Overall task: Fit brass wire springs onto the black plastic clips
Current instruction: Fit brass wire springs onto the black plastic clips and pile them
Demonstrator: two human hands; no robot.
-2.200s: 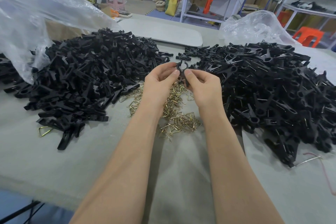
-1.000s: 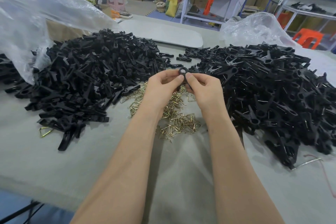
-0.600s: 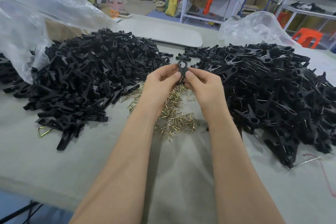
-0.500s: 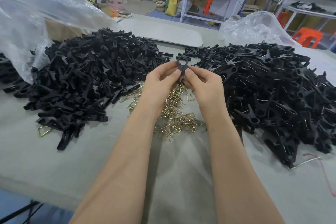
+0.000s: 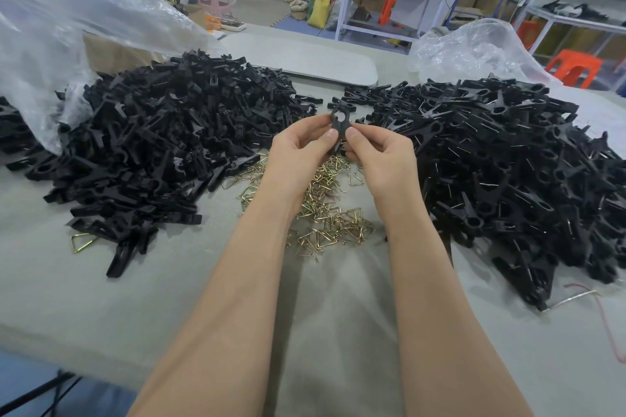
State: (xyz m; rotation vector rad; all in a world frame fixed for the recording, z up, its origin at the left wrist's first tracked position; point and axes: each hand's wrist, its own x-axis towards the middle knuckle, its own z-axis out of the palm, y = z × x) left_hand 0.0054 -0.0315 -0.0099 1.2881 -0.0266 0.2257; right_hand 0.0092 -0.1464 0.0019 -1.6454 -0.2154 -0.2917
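Both hands up mid-table: left hand [image 5: 301, 145] and right hand [image 5: 379, 152] each pinch one black plastic clip [image 5: 339, 120] over the brass wire springs [image 5: 325, 213].

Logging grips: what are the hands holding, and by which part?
The left hand and right hand together pinch one black clip by its lower body; its ringed top sticks out above.
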